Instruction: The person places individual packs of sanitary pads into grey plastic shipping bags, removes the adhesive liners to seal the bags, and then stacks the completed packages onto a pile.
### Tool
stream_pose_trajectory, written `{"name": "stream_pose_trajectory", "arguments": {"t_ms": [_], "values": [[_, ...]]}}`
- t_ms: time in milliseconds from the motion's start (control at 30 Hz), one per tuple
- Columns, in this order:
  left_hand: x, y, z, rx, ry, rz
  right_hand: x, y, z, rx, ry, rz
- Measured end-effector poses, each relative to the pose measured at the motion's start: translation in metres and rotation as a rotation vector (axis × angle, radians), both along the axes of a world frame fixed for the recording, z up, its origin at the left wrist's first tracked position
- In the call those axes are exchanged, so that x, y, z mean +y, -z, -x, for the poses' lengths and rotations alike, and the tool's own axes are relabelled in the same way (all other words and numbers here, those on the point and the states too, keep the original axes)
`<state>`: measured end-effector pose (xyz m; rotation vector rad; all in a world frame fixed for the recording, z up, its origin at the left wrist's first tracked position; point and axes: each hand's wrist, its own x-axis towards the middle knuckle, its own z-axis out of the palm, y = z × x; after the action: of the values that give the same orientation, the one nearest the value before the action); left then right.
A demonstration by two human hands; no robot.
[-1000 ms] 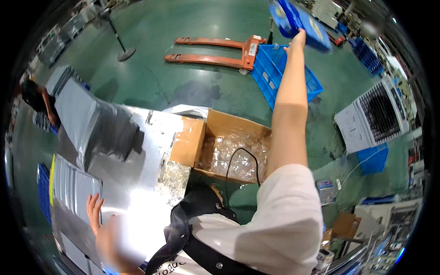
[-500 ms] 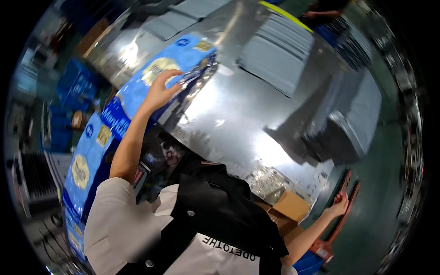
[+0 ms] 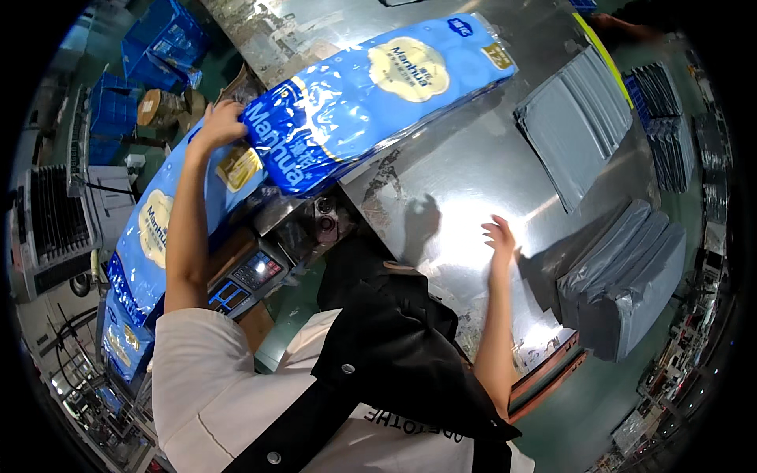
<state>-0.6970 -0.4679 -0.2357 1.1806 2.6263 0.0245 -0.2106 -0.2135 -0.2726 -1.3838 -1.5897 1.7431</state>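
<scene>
A long blue plastic-wrapped pack (image 3: pixel 339 118) with a cream cloud-shaped label lies slantwise across the metal table (image 3: pixel 465 173). My left hand (image 3: pixel 223 124) is at its near left end, fingers bent against the wrapper; the fingertips are partly hidden. Just below that hand, a second blue pack (image 3: pixel 162 217) of the same kind reaches down along my left arm, end to end with the first. My right hand (image 3: pixel 499 240) is above the table's right part, empty, its fingers apart.
Flat grey plastic bags (image 3: pixel 576 126) lie on the table's far right. A bulky grey bag stack (image 3: pixel 623 276) stands at its right edge. A keypad device (image 3: pixel 252 276) is beside my left arm. Blue crates (image 3: pixel 114 110) stand at left. Another person's arm (image 3: pixel 623 27) shows at top right.
My left hand has gone from the first pack's side to its near end. That pack appears further right in the view. My right hand has risen from low right to above the table.
</scene>
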Motion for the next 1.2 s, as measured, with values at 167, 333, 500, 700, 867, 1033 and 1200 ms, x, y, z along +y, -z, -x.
{"name": "stream_pose_trajectory", "arguments": {"t_ms": [167,333,500,700,867,1033,1200], "values": [[0.03,0.005,0.004,-0.017,0.092,0.1,-0.095,0.074,0.141,0.079,-0.29,0.586],[0.024,0.008,-0.04,-0.08,0.121,-0.243,-0.115,0.069,0.179,0.541,-0.091,0.868],[0.056,0.006,-0.13,-0.626,0.052,-0.612,-0.062,0.053,0.106,0.473,0.057,0.863],[0.145,0.071,-0.222,-1.99,-0.788,-0.596,-0.014,-0.052,0.0,0.233,0.065,0.53],[0.208,0.045,-0.279,-2.169,-0.513,-0.628,-0.044,-0.105,-0.063,-0.077,-0.073,0.04],[0.243,0.091,-0.334,-2.141,-0.41,-0.342,-0.089,-0.057,-0.13,0.016,0.116,0.099],[0.266,0.152,-0.374,-1.516,-0.092,-0.302,-0.068,0.03,-0.148,0.008,0.197,0.271]]}}
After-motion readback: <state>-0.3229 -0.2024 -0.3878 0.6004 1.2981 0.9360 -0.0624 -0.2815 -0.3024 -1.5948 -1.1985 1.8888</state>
